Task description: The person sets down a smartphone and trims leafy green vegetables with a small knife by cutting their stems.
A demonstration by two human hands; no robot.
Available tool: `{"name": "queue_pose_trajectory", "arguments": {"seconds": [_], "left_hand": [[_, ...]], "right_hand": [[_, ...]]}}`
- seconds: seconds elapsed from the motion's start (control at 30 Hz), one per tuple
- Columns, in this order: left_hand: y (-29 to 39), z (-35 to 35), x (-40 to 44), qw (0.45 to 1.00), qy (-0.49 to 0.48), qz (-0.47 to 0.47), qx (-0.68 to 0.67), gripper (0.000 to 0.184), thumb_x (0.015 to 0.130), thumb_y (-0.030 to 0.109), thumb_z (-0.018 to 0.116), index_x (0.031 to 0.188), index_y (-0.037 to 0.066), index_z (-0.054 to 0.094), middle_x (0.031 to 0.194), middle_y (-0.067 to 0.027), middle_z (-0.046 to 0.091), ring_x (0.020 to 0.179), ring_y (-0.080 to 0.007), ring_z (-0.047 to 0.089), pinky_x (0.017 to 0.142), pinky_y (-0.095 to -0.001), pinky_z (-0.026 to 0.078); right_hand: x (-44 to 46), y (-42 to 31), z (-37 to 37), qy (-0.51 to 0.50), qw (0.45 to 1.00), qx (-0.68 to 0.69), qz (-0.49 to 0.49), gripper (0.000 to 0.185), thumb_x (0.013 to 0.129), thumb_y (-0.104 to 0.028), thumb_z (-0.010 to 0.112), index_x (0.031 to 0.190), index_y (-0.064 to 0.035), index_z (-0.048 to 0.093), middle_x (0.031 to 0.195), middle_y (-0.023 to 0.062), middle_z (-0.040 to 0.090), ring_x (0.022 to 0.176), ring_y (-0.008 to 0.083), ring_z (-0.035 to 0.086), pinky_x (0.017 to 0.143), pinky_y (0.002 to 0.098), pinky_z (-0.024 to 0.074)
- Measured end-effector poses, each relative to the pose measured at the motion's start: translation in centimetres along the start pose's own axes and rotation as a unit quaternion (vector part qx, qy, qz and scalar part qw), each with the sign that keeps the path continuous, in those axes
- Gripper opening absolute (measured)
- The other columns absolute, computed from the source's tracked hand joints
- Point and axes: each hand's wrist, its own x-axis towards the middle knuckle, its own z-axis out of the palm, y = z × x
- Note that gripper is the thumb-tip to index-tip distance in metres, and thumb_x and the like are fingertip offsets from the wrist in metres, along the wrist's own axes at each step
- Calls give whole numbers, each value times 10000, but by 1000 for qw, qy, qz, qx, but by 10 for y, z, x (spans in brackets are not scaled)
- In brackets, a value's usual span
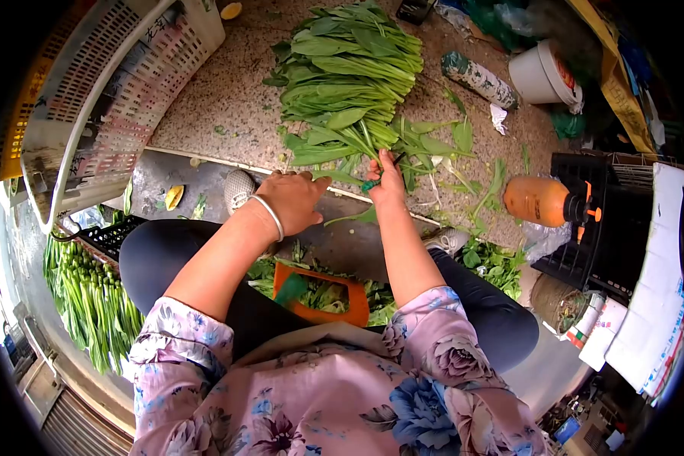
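Green stems (368,137) sit pinched in right hand (388,181), left hand (290,197) loosely spread.

The pile of greens (346,72) lies on the slab (235,91), ahead of both hands — the right hand (387,179) at its near right corner, the left hand (289,201) short of it. Left stands the basket (148,87), with stalks (99,300) nearer, beside the left knee (156,258). Right come loose leaves (463,137), then the bottle (536,201) — the bucket (534,74) farther ahead.
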Motion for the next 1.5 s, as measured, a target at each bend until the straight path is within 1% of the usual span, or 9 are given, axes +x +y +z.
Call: {"name": "queue_pose_trajectory", "arguments": {"seconds": [0.2, 0.33, 0.53, 0.67, 0.93, 1.1, 1.33, 1.4, 1.5], "left_hand": [[2, 4, 3, 1000, 4, 14, 13, 611, 748, 311, 623, 1263, 66, 403, 1063, -146, 572, 971, -283, 566, 832, -385, 446], [4, 0, 3, 1000, -6, 5, 18, 610, 748, 312, 620, 1261, 64, 403, 1057, -144, 573, 967, -284, 567, 833, -386, 445], [-1, -3, 4, 1000, -6, 6, -3, 601, 751, 307, 618, 1256, 62, 406, 1030, -138, 575, 953, -282, 571, 826, -389, 446], [-3, 0, 7, 1000, 7, 8, 6, 595, 753, 300, 619, 1253, 59, 405, 1032, -139, 571, 950, -279, 572, 823, -387, 446], [0, 0, 4, 1000, 8, 11, -7, 588, 754, 291, 620, 1248, 57, 403, 1048, -151, 567, 958, -290, 569, 830, -395, 443], [0, -3, 3, 1000, 2, 6, -3, 606, 752, 291, 622, 1262, 58, 392, 1044, -156, 569, 944, -302, 574, 831, -399, 442], [-1, -2, 4, 1000, 8, 14, -3, 609, 757, 298, 615, 1273, 69, 386, 1033, -154, 574, 945, -308, 574, 833, -416, 439], [1, -6, 3, 1000, -14, -1, 6, 609, 756, 299, 615, 1278, 87, 385, 1037, -153, 573, 946, -305, 575, 838, -422, 435], [0, -6, 3, 1000, 7, -2, 7, 602, 751, 301, 618, 1273, 101, 394, 1034, -146, 576, 941, -303, 578, 838, -421, 435]], "right_hand": [[5, -28, 13, -56, 997, -35, 47, 262, 839, -372, 567, 890, -118, 523, 760, 36, 563, 614, 106, 557, 393, 204, 293], [7, -44, 54, 123, 985, -88, 84, 463, 735, -559, 592, 830, -108, 547, 695, 15, 579, 550, 124, 551, 374, 202, 255], [57, -46, 59, 122, 976, -157, 90, 395, 767, -485, 598, 839, -98, 574, 670, 24, 581, 487, 145, 525, 369, 260, 436], [28, -37, 60, 217, 967, -124, 55, 326, 804, -378, 568, 924, -81, 510, 762, 42, 528, 497, 124, 455, 364, 209, 327], [1, -1, 5, 26, 997, 72, 7, 276, 778, -269, 613, 917, -64, 493, 771, 38, 497, 533, 108, 431, 394, 239, 317], [-22, -27, -24, -94, 994, 50, -38, 253, 819, -276, 597, 911, -64, 492, 785, 35, 524, 538, 93, 440, 380, 200, 304], [-41, -84, -33, -60, 993, -49, -87, 247, 782, -203, 661, 878, -57, 486, 743, 37, 493, 536, 103, 448, 373, 221, 325], [-53, -95, -20, -8, 960, -244, -137, 244, 788, -176, 655, 879, -64, 458, 710, 32, 459, 535, 105, 448, 376, 214, 323], [-66, -120, -12, -41, 944, -286, -158, 240, 775, -147, 672, 903, -30, 506, 698, 34, 479, 497, 111, 461, 365, 225, 328]]}}
